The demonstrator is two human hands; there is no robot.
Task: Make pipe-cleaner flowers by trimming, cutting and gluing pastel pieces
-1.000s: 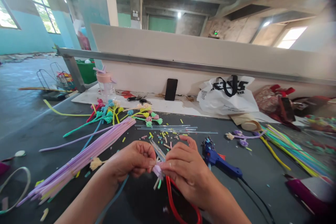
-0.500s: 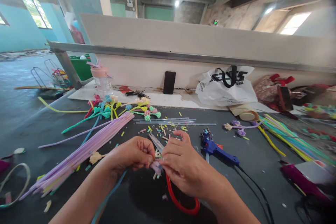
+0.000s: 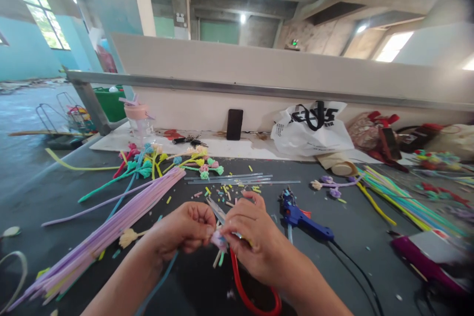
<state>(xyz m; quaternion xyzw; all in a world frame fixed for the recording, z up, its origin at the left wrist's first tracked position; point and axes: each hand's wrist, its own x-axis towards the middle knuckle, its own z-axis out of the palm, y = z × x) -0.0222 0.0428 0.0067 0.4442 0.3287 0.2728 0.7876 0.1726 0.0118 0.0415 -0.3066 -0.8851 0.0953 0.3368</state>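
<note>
Pinching: left hand (image 3: pixel 185 229) and right hand (image 3: pixel 252 239) both closed on a small lilac fuzzy pipe-cleaner flower (image 3: pixel 218 241), held above the dark bench (image 3: pixel 351 247).
Under right hand: red-handled scissors (image 3: pixel 252 296).
Right of the hands: blue glue gun (image 3: pixel 301 217).
Left: bundle of lilac pipe cleaners (image 3: pixel 111 229).

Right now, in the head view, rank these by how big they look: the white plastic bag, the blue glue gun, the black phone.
1. white plastic bag
2. blue glue gun, though it lies nearer the camera
3. black phone
</note>
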